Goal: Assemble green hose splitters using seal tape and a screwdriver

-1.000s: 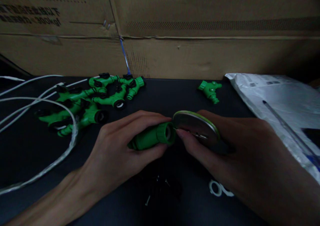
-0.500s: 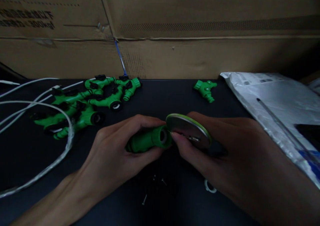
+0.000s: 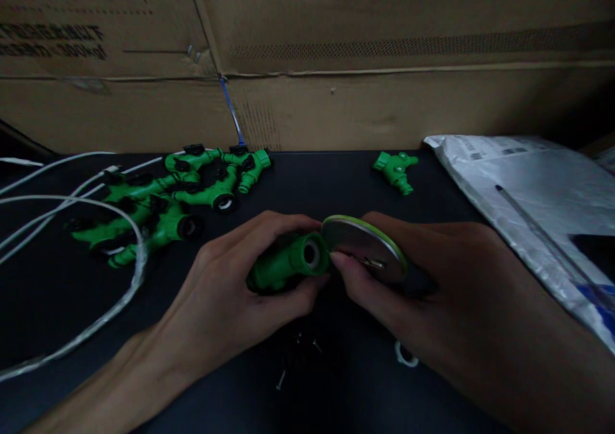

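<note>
Dim light — deep foreground shadow

the left hand (image 3: 225,287) holds a hose fitting (image 3: 278,269) just left of the disc (image 3: 353,245) in the right hand (image 3: 446,280), and nearer the viewer on the table (image 3: 327,184) lie screws (image 3: 281,380), with a ring (image 3: 400,353) to their right, partly hidden by the right hand. farther back on the left is a pile of hose splitters (image 3: 166,223) with a cable (image 3: 141,261) passing across its near side, and well apart to its right lies a single splitter (image 3: 396,171). a cardboard box (image 3: 360,111) stands behind, and at far right a pen (image 3: 538,232) lies on a mailing bag (image 3: 567,191).
</note>
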The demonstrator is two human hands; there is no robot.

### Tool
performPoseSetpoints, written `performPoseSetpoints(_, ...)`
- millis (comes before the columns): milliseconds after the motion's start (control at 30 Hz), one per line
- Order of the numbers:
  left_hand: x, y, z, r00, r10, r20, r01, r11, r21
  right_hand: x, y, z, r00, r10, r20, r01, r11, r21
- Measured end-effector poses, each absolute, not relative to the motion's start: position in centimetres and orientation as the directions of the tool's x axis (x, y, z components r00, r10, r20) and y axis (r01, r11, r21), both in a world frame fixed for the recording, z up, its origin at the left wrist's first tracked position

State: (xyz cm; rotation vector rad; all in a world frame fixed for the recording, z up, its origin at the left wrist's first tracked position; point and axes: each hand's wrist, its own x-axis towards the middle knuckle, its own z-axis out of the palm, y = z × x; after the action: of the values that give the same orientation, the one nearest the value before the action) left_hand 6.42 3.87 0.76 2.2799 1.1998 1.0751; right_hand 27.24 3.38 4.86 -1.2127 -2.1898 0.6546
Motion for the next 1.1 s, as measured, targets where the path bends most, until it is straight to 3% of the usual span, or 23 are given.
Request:
performPoseSetpoints(500,5.99,3.76,0.09,0.353,0.805,0.478,0.467,-0.594,0.656,26.99,3.28,4.56,-0.441,0.862,0.250,0.558,0.482,-0.676)
performPoseSetpoints(733,5.99,3.53,0.41,0.269,0.843,0.466,0.482,-0.537,0.692,26.95,3.23,4.39,-0.401,0.877,0.264,0.518,0.455,-0.725)
performPoseSetpoints(1100,6.11,3.04,0.29,0.188,0.841,0.507,0.454,-0.532,0.714,26.25,2.77,4.63,-0.433,0.825,0.363,0.480,0.552,-0.682)
